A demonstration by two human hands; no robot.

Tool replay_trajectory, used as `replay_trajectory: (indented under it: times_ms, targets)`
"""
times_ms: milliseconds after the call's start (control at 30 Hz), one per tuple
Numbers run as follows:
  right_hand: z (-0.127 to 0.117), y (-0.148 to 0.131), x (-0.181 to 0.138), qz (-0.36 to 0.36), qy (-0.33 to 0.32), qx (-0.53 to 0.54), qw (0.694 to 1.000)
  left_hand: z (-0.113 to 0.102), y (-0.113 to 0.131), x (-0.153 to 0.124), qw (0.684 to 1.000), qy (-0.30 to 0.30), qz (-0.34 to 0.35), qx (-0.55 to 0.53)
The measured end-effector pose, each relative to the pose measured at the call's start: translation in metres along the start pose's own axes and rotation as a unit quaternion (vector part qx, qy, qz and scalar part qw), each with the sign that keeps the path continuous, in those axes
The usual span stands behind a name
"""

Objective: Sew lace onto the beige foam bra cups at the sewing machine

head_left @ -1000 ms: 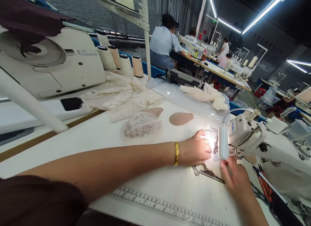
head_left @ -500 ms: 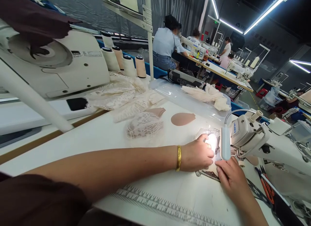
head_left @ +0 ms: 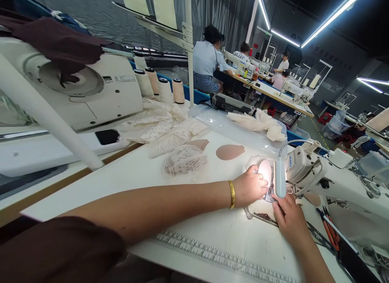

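My left hand [head_left: 251,188], with a gold bangle [head_left: 231,194] at the wrist, is closed on a pale pink oval fabric piece [head_left: 265,172]. The piece is tilted up under the lamp, beside the sewing machine [head_left: 316,171]. My right hand [head_left: 290,216] is at the needle area, its thumb and fingertips drawn together low beside the metal plate [head_left: 268,196]. What lies between those fingertips is too small to make out. The lamp head [head_left: 280,179] hides the needle. Lace fabric [head_left: 251,163] lies behind my left hand.
A brown oval piece [head_left: 230,152] and a lace-covered piece [head_left: 186,159] lie on the table. Scissors [head_left: 331,230] are at right, a printed ruler [head_left: 219,254] in front. Thread cones [head_left: 165,90] and another machine [head_left: 100,86] stand left. Co-workers [head_left: 208,60] sit beyond.
The view has shifted slightly. My left hand has lifted the oval piece a little, so more of its face and the metal plate show. My right hand stays close to the plate.
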State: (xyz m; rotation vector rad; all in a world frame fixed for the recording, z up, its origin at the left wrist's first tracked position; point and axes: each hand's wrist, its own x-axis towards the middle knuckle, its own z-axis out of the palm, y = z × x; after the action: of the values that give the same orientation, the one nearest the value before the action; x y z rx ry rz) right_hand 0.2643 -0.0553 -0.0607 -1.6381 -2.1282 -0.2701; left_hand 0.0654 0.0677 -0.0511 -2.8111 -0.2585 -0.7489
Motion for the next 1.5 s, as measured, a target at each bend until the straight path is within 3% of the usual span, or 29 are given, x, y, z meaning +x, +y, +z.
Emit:
replay_trajectory:
  times_ms: [133, 233, 367, 433, 533, 600, 700, 767, 833, 967, 1100, 1167, 1267, 1367, 1433, 1500]
  targets:
    - [0.002, 0.007, -0.007, -0.036, 0.025, 0.014, 0.999, -0.031, 0.028, -0.029, 0.998, -0.061, -0.023, 0.011]
    - [0.015, 0.028, -0.012, -0.098, 0.065, 0.041, 0.992, -0.062, 0.032, -0.064, 0.996, -0.081, -0.043, -0.013]
    - [0.038, 0.052, -0.005, -0.196, 0.09, 0.058, 0.975, -0.098, 0.021, -0.112, 0.97, -0.087, -0.22, 0.048]
    - [0.04, 0.05, -0.003, -0.199, 0.094, 0.067, 0.973, -0.106, 0.023, -0.13, 0.946, -0.11, -0.303, 0.046]
    - [0.029, 0.026, -0.004, -0.176, 0.082, 0.096, 0.976, -0.108, 0.04, -0.143, 0.951, -0.11, -0.28, -0.068]
    - [0.016, 0.003, -0.005, -0.153, 0.046, 0.123, 0.979, -0.109, 0.049, -0.144, 0.957, -0.046, -0.241, -0.155]
    - [-0.004, -0.033, -0.002, -0.105, -0.04, 0.163, 0.98, -0.111, 0.037, -0.138, 0.924, 0.04, -0.331, -0.186]
    - [-0.012, -0.052, 0.005, -0.065, -0.067, 0.187, 0.978, -0.107, 0.016, -0.128, 0.887, 0.018, -0.431, -0.164]
    - [-0.015, -0.065, 0.014, -0.017, -0.085, 0.216, 0.973, -0.1, -0.003, -0.115, 0.862, -0.032, -0.478, -0.163]
    - [-0.001, -0.078, 0.033, 0.074, -0.079, 0.275, 0.955, -0.085, -0.008, -0.09, 0.863, -0.058, -0.451, -0.218]
    - [0.021, -0.083, 0.041, 0.139, -0.059, 0.332, 0.931, -0.082, 0.005, -0.083, 0.842, -0.004, -0.45, -0.299]
    - [0.028, -0.084, 0.041, 0.143, -0.048, 0.337, 0.929, -0.083, 0.006, -0.084, 0.838, 0.0, -0.469, -0.28]
    - [0.035, -0.085, 0.038, 0.13, -0.035, 0.323, 0.937, -0.084, 0.001, -0.086, 0.845, -0.058, -0.478, -0.233]
    - [0.036, -0.086, 0.035, 0.126, -0.019, 0.328, 0.936, -0.085, -0.002, -0.083, 0.845, -0.078, -0.458, -0.265]
    - [0.034, -0.089, 0.035, 0.132, -0.013, 0.348, 0.928, -0.085, 0.001, -0.079, 0.839, -0.047, -0.446, -0.308]
    - [0.031, -0.092, 0.035, 0.144, -0.016, 0.385, 0.912, -0.084, 0.007, -0.076, 0.798, 0.01, -0.437, -0.415]
